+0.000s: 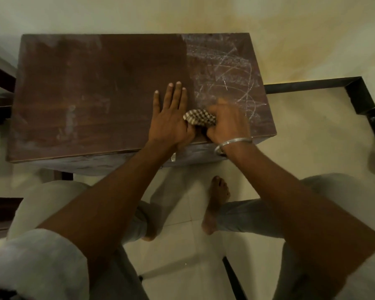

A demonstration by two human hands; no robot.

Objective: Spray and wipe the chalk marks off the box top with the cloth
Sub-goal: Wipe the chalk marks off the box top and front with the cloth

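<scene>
Cloth (200,118), checkered, bunched into a wad near the front edge of the box top (100,94), between the two hands and touching both. Gripped by the right hand (226,124), fingers curled tight round it, knuckles up, slightly blurred, so probably mid-rub. Metal bangle (232,144) on that wrist, hanging just over the box's front edge. Left hand (171,118) laid flat just beside the wad, fingers straight and close together, palm down on the wood, holding nothing; most likely pressing to steady the box against the push of the wiping, thumb tucked against the cloth.

Nearer than all that: both forearms reaching in from rolled pale sleeves, a bare foot (217,204) on the tiled floor under the box's front.

Further on, past the hands: chalk marks (227,76), thin white loops and scribbles, covering the right part of the top from beside the right hand up to the far edge. Left and middle of the top dark and mostly bare, only faint pale smears left, with a fairly straight boundary running up from the left fingertips. Judged from that, roughly two thirds wiped, right part yet to do. Wad sits at the near end of the marked patch, well placed to sweep outward and away. No spray bottle in view.
</scene>
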